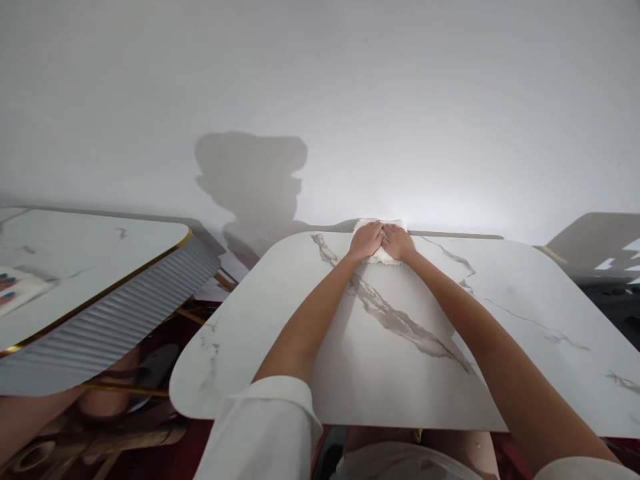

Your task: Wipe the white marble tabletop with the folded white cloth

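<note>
Both my arms are stretched forward over a white marble-patterned table [400,393]. Near the table's far edge, by the wall, lies a white cloth or paper towel [389,258] with ragged edges. My left hand [367,241] rests palm down on its left part, fingers out flat and pointing inward. Beside it my right hand [398,242] presses flat on the right part, and the fingertips of the two hands meet or slightly overlap. The middle of the towel is partly hidden beneath my hands.
A pale wall [400,100] rises right behind the table. To the left, across a gap, stands a second marble-patterned table [115,250] with gold trim and a ribbed grey side. A white item with coloured marks [20,287] lies on it.
</note>
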A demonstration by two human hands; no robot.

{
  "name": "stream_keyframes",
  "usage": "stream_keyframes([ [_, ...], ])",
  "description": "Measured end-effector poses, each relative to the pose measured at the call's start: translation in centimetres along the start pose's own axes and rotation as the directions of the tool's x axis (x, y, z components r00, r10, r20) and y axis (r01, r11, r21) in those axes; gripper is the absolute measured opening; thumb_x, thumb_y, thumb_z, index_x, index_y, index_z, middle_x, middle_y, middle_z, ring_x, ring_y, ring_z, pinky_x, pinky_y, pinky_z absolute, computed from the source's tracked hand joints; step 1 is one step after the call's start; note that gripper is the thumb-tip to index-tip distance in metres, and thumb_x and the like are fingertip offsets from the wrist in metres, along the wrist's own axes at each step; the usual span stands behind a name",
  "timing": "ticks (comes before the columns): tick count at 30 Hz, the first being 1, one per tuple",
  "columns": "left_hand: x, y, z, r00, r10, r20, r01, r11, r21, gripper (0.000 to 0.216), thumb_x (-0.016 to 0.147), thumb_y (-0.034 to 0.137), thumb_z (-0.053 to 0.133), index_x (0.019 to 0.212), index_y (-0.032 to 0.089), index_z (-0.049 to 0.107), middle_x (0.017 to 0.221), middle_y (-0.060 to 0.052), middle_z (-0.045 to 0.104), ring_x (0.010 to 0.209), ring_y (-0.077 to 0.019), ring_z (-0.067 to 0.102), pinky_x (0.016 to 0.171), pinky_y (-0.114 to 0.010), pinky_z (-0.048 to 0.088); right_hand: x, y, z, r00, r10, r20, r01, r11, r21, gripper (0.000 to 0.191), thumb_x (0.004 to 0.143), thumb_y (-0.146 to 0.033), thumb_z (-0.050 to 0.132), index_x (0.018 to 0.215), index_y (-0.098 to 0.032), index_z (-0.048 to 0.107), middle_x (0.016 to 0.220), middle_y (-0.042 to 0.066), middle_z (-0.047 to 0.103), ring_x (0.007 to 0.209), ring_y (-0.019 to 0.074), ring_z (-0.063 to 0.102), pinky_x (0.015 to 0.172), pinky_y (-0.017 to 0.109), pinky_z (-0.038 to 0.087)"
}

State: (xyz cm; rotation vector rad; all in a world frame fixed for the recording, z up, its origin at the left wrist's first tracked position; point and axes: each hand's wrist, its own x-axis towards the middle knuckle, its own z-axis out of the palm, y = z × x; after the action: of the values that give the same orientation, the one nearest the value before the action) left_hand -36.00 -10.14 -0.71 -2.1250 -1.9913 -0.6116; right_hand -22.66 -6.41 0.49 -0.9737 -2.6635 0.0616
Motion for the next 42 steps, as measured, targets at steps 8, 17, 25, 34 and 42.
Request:
stream_keyframes([
  [8, -1.9, 4.0, 0.3, 0.994, 0.106, 0.007, -0.106, 0.993, -0.045, 0.046, 0.092, 0.017, 0.030, 0.134, 0.011, 0.047, 0.144, -0.012, 0.047, 0.134, -0.0205, 0.040, 0.114, -0.036, 0.028, -5.3, 0.5, -0.7, 0.994, 0.103, -0.034, -0.103, 0.994, -0.023, 0.054, 0.095, -0.025, 0.030, 0.142, 0.000, 0.039, 0.148, 0.017, 0.039, 0.138, 0.0270, 0.032, 0.113, 0.039, 0.023],
  [17, -9.6, 6.0, -2.1, 0.985, 0.170, 0.028, -0.168, 0.984, -0.051, 0.048, 0.091, 0.020, 0.030, 0.136, 0.014, 0.045, 0.143, -0.009, 0.048, 0.136, -0.0212, 0.039, 0.116, -0.040, 0.028, -12.6, -5.0, -1.9, 0.995, 0.083, -0.052, -0.084, 0.996, -0.024, 0.055, 0.094, -0.024, 0.032, 0.141, 0.003, 0.040, 0.146, 0.019, 0.041, 0.137, 0.0294, 0.033, 0.113, 0.041, 0.023],
  [25, -20.4, 8.4, -6.4, 0.998, 0.049, 0.049, -0.050, 0.999, 0.016, 0.051, 0.094, 0.025, 0.024, 0.138, 0.009, 0.043, 0.145, -0.013, 0.045, 0.137, -0.0249, 0.037, 0.113, -0.045, 0.030, -19.6, -11.7, -2.4, 0.988, -0.067, -0.140, 0.068, 0.998, 0.003, 0.054, 0.091, -0.023, 0.038, 0.137, 0.006, 0.044, 0.142, 0.023, 0.045, 0.134, 0.0320, 0.038, 0.113, 0.044, 0.026],
  [34, -25.0, 14.6, -7.4, 0.997, -0.027, 0.074, 0.029, 0.999, -0.033, 0.052, 0.093, 0.026, 0.027, 0.141, 0.011, 0.040, 0.148, -0.012, 0.041, 0.139, -0.0254, 0.032, 0.114, -0.046, 0.028, -26.4, -11.4, -4.6, 0.988, -0.118, -0.103, 0.124, 0.991, 0.054, 0.053, 0.090, -0.024, 0.038, 0.138, -0.001, 0.046, 0.143, 0.017, 0.046, 0.134, 0.0275, 0.039, 0.114, 0.042, 0.027],
  [42, -18.3, 15.8, -4.2, 0.994, -0.082, 0.074, 0.096, 0.974, -0.206, 0.050, 0.090, 0.021, 0.033, 0.138, 0.011, 0.043, 0.147, -0.012, 0.042, 0.139, -0.0240, 0.034, 0.115, -0.040, 0.028, -23.3, -4.0, -5.2, 0.988, -0.154, 0.009, 0.154, 0.987, 0.041, 0.056, 0.089, -0.026, 0.038, 0.142, -0.006, 0.041, 0.145, 0.016, 0.045, 0.135, 0.0268, 0.038, 0.111, 0.044, 0.031],
])
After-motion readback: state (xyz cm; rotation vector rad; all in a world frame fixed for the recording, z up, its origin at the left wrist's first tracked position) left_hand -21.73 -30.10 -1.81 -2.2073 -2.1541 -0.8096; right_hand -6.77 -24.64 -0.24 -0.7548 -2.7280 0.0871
